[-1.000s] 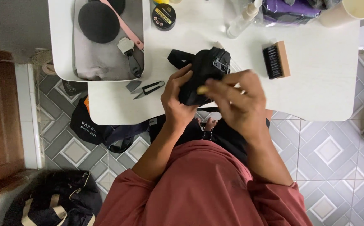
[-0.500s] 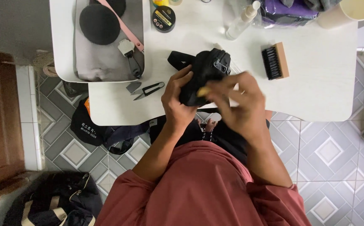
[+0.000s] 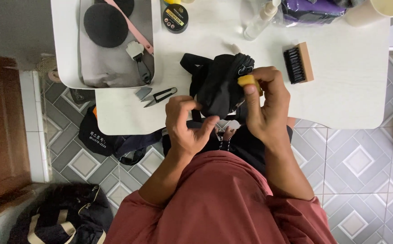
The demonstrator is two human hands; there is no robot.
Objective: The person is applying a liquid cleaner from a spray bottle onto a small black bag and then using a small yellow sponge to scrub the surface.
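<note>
A small black fabric bag with straps rests at the near edge of the white table. My left hand grips its lower left side. My right hand pinches a small yellow sponge and presses it against the bag's right side, near a metal clasp.
A white tray at the back left holds a grey cloth, black round pads, a pink strip and a small brush. Black thread snips, a round tin, a spray bottle, a wooden brush and a cup are on the table. Dark bags lie on the tiled floor.
My right hand has slid from the bag's front to its right side, and the yellow sponge now shows at the fingertips. My left hand has dropped lower on the bag.
</note>
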